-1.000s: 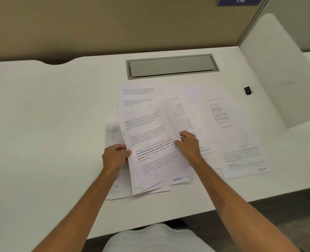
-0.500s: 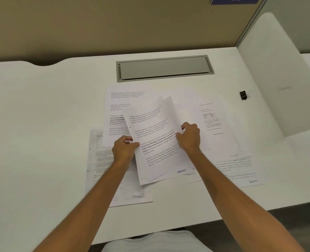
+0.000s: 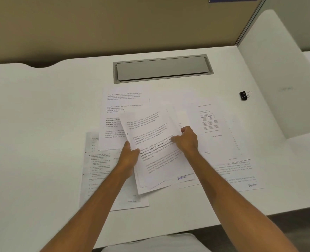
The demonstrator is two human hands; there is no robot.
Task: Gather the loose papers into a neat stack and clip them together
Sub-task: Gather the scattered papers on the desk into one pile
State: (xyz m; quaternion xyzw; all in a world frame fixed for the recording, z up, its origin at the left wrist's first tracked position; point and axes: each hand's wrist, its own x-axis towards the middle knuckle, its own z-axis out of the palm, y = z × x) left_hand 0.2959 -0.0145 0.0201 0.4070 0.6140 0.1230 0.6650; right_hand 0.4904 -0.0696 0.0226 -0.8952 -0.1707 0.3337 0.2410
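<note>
A small bundle of printed sheets is held tilted above the desk, its edges uneven at the bottom. My left hand grips its left edge and my right hand grips its right edge. Loose printed pages lie flat underneath: one at the back left, one at the front left, one to the right and one at the front right. A black binder clip rests on the desk at the far right, apart from the papers.
The white desk has a grey cable hatch set in it behind the papers. A tan partition closes the back and a white side panel closes the right. The front edge runs just below my forearms.
Both hands lifted the held bundle up and away from the front-left sheets, which now lie uncovered on the desk. The grip on both edges is unchanged.
</note>
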